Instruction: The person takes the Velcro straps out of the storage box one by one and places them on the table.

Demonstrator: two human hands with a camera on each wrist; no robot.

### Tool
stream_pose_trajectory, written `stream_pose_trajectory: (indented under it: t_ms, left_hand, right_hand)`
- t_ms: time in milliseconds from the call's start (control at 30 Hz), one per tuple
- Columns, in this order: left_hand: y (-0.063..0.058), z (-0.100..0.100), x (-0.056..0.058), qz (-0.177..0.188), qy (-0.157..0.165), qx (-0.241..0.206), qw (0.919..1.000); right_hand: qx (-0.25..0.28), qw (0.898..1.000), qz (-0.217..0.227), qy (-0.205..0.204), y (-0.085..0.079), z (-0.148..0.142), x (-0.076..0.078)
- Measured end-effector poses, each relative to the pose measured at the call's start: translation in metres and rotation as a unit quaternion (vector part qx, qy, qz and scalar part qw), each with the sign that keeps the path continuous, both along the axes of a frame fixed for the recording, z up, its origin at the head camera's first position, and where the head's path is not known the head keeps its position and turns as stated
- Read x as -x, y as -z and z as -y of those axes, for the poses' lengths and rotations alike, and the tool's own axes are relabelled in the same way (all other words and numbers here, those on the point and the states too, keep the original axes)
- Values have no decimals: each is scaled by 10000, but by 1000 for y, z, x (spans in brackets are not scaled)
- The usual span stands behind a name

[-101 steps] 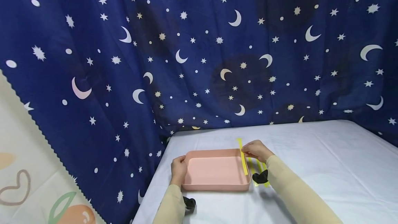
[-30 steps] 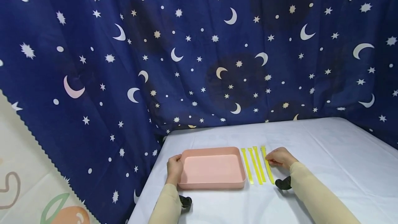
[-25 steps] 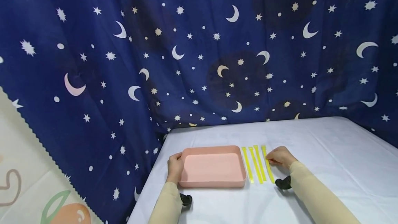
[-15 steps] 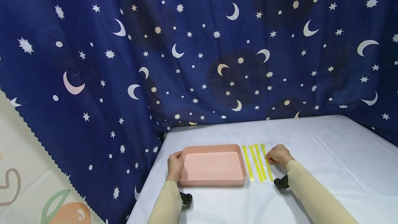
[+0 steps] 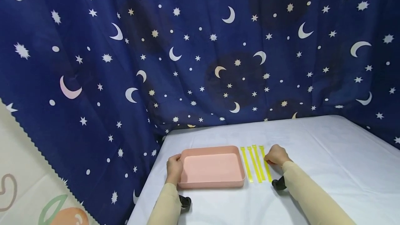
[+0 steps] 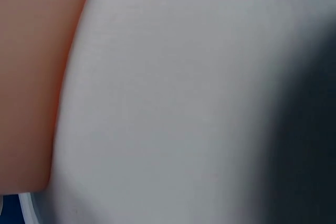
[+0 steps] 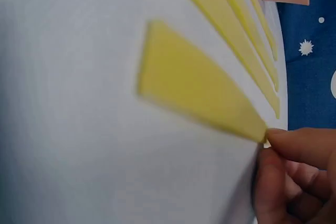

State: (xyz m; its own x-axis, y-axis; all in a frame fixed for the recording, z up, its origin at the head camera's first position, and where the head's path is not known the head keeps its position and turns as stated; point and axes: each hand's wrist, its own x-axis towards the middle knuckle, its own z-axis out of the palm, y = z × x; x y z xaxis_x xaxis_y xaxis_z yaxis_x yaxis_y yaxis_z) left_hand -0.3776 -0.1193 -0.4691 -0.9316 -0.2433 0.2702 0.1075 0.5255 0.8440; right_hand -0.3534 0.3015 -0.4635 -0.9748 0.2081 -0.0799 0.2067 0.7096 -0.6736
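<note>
My left hand (image 5: 174, 166) grips the left wall of a shallow pink rectangular tray (image 5: 210, 184), which stands flat on the table with nothing in it. To the tray's right, several thin yellow straps (image 5: 246, 164) with wider heads lie side by side. Thumb and index finger of my right hand (image 5: 277, 155) pinch the rightmost yellow strap (image 5: 268, 172) near its head. The right wrist view shows this strap (image 7: 191, 85) between thumb and finger, close to the cloth. The left wrist view holds only the tray's outer side (image 6: 31, 77), not the hand.
White cloth (image 5: 328, 169) covers the table. A dark blue curtain (image 5: 187, 61) with moons and stars hangs behind it and along its left. A black wrist mount (image 5: 185, 203) sits under the left sleeve, another (image 5: 279, 183) under the right.
At first my right hand held a strap over the tray's right side. Now a strap lies at the row's right end, pinched and drawn slightly nearer the others. My left hand has stayed on the tray.
</note>
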Motion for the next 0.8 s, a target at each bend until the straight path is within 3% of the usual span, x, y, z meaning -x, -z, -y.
stream_pose_trajectory:
  t_ms: [133,267,367,467,567,633,800]
  left_hand:
    - [1,1,2,-193,-100,652,9976]
    - [-1,7,4,-206,-156,1498,9884]
    - [-8,13,6,-10,-115,2178,9759]
    - [-25,19,10,226,-31,2848,9583]
    - [-55,22,15,314,57,3358,9414]
    - [-82,21,20,112,74,3597,9330]
    - [-158,10,27,-246,158,3804,9244]
  right_hand:
    - [-392,9987,-75,-325,-6,-7,-3]
    - [-722,9919,-38,-1047,-22,-20,-3]
    - [-916,9857,-93,-1414,-41,-34,-2]
    - [-1299,9805,-289,-1443,-65,-49,-2]
    - [-1729,9735,-519,-1401,-95,-63,-5]
    - [-1928,9705,-700,-1266,-115,-72,-7]
    - [-2145,9646,-1296,-819,-160,-85,-13]
